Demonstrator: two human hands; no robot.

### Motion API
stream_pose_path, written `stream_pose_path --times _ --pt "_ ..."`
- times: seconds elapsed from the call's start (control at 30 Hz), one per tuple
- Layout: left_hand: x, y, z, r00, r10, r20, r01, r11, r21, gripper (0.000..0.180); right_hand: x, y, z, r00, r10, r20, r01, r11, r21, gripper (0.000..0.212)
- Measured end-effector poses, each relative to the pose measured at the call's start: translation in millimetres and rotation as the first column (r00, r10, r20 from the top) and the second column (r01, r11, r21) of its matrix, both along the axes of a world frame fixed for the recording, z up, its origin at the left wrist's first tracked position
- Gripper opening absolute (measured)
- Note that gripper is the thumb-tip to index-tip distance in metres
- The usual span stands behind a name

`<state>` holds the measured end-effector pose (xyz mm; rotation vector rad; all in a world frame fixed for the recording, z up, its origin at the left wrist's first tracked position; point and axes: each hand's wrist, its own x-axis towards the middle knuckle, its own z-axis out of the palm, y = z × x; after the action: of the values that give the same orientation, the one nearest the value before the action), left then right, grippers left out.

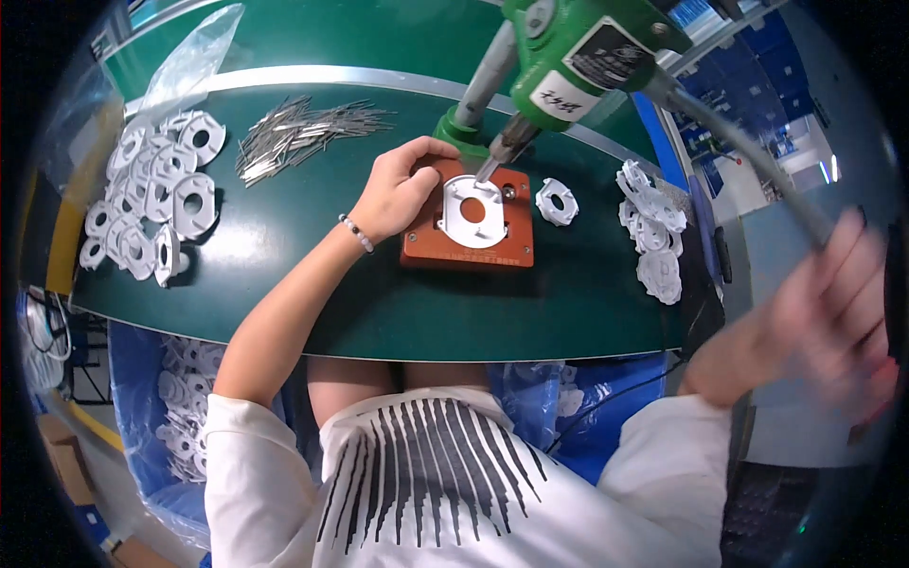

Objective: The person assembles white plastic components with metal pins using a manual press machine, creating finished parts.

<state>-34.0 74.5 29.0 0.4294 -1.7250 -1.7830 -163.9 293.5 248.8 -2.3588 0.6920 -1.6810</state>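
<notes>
My left hand (402, 189) rests on the back left corner of an orange-brown fixture block (417, 252), its fingers curled over the far edge. In the fixture lies a white plastic ring-shaped part (458, 230) with a round central hole. The metal tip (486, 172) of a green hand press (549, 80) comes down at the back of this part; whether it touches cannot be made out. Far to the right, my right hand (828, 317), blurred by motion, is closed round the press's long grey lever (757, 156).
White parts lie heaped on the left (156, 194) and in a smaller stack on the right (653, 232). One single white part (557, 202) sits beside the fixture. Thin metal pins (303, 137) are piled behind. A blue-lined bin (142, 417) with more parts stands below the table's edge.
</notes>
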Motion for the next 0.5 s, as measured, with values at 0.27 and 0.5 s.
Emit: stream_pose_path --times 0.27,0.5 --pt "-5 -2 0 0.998 -0.045 0.033 0.045 0.999 -0.013 0.034 -24 10 -172 0.469 -0.683 -0.560 0.528 0.725 -0.442 0.020" --pt "-6 -5 -4 0.985 0.166 -0.051 -0.173 0.911 -0.373 0.032 1 24 -52 0.520 -0.720 -0.460 0.411 0.683 -0.605 0.021"
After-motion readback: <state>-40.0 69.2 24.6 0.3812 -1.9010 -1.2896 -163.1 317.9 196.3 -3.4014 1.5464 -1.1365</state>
